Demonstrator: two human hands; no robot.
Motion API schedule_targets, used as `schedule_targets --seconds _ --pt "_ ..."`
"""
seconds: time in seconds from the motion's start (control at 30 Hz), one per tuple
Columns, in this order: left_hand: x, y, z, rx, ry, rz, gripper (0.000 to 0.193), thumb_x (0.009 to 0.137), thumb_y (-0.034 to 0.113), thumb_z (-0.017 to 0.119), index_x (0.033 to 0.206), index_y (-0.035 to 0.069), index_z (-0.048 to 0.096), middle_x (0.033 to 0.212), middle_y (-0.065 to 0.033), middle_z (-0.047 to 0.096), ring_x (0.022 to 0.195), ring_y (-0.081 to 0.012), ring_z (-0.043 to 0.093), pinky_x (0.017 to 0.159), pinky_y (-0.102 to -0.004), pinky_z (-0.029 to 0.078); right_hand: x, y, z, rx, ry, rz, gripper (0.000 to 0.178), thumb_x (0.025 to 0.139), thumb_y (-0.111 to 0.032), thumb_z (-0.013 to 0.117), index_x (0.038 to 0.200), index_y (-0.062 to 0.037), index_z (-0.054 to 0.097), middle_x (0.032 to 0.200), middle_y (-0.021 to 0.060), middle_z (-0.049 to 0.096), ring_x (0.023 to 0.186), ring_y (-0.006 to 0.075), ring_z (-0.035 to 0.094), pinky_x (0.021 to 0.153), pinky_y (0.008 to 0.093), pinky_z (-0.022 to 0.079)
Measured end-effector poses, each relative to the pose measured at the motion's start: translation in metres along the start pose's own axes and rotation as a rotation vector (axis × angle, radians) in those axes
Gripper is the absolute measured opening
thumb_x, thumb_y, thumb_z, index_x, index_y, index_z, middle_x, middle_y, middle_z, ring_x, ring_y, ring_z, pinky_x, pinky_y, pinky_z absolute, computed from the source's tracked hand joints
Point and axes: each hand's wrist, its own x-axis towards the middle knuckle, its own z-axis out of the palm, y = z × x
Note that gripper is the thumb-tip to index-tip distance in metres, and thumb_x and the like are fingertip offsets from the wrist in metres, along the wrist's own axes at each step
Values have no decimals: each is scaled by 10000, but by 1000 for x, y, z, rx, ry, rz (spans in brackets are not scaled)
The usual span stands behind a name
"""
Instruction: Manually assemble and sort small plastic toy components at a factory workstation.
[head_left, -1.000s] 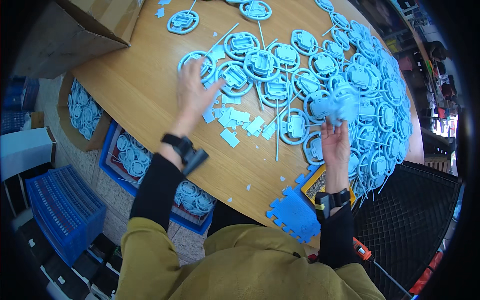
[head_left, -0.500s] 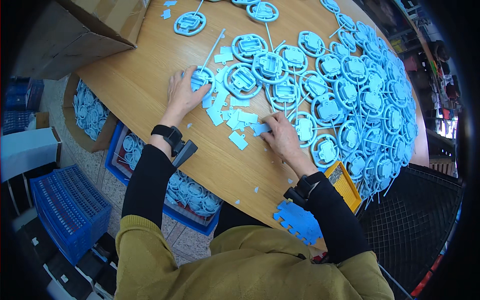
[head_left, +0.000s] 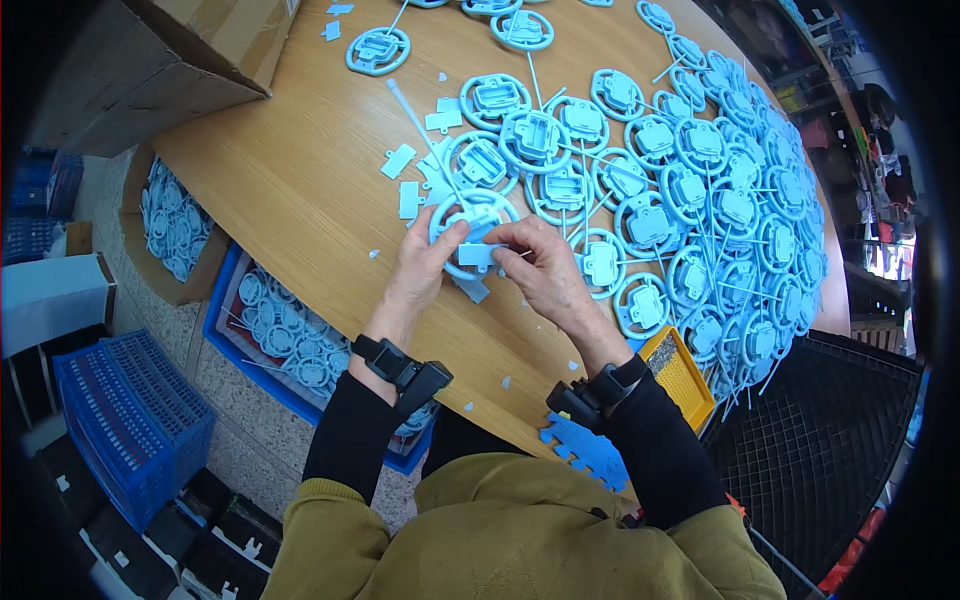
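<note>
Hands on a blue ring part over the table point(head_left: 300, 190).
Left hand point(head_left: 425, 262) pinched the ring point(head_left: 470, 215); right hand point(head_left: 535, 265) gripped its centre tab point(head_left: 478, 254), fingers closed.

I see pale blue ring-shaped plastic parts point(head_left: 690, 190) spread over a light wood-grain counter point(head_left: 310, 190), and the ring part point(head_left: 470, 215) at its middle is the same pale blue. Below the counter's near edge sit a deep blue crate point(head_left: 130, 420) and a yellow tray point(head_left: 680, 375); my sleeves are black and olive.
</note>
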Motion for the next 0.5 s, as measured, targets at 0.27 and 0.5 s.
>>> schedule_targets --seconds 0.27,0.5 --pt "-19 6 14 182 -164 -30 506 845 116 676 1271 17 421 1107 -69 574 955 -120 580 797 -264 505 -12 12 -7 -67 135 -4 312 811 -39 691 1111 -42 608 960 41 505 763 111 556 679 215 467" --pt "-22 11 29 93 -204 -88 538 818 61 667 1283 28 398 1152 -78 554 1072 -152 551 882 -306 486 -22 30 -14 493 123 228 488 853 -264 709 1203 28 535 910 56 662 783 96 605 635 235 489"
